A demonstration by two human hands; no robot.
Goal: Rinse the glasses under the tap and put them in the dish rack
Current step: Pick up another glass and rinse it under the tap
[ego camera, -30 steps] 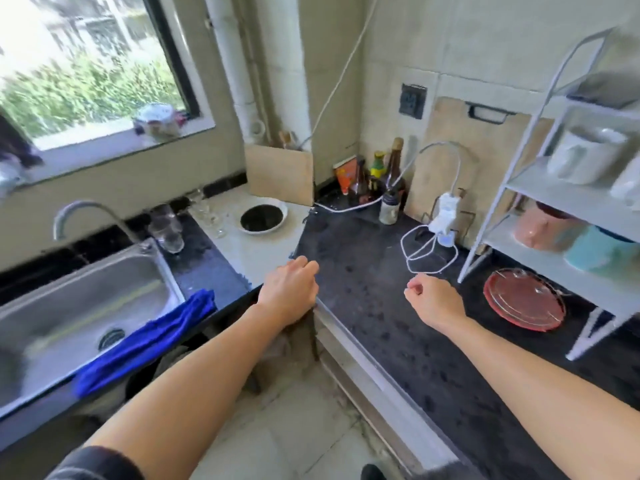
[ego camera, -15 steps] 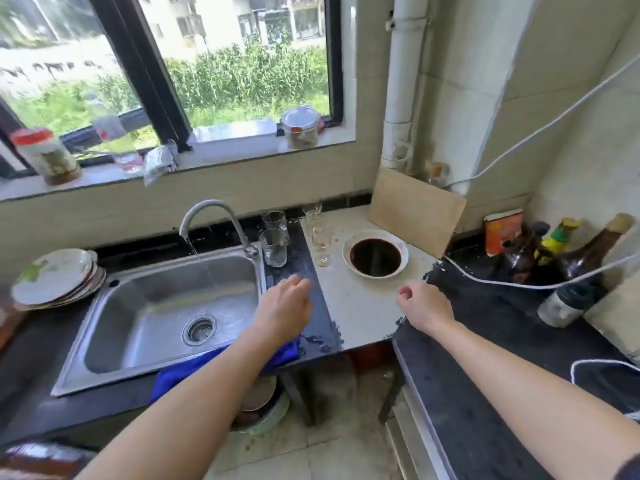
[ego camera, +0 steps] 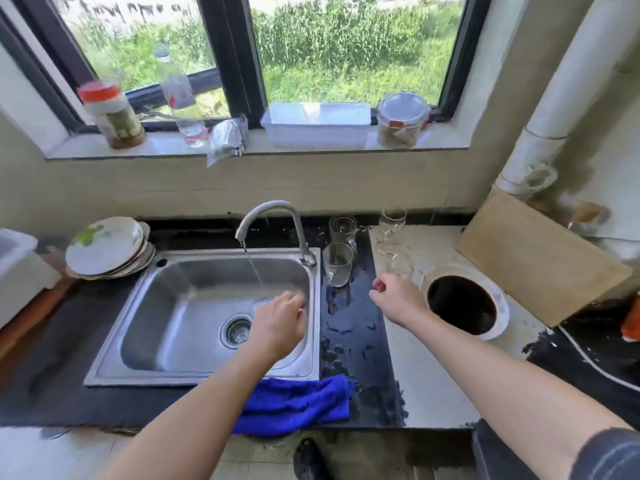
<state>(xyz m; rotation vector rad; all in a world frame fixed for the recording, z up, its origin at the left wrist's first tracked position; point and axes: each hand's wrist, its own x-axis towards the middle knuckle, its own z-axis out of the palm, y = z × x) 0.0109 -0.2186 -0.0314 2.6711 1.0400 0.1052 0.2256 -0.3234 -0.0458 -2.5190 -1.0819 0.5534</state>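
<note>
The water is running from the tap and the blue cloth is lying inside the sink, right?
Not quite. The head view shows the tap running into the sink, but the blue cloth isn't inside it. It lies on the counter's front edge, just in front of the sink.

One head-worn wide-angle view looks forward and down, close above the sink [ego camera: 145,348], facing the window [ego camera: 239,57].
</note>
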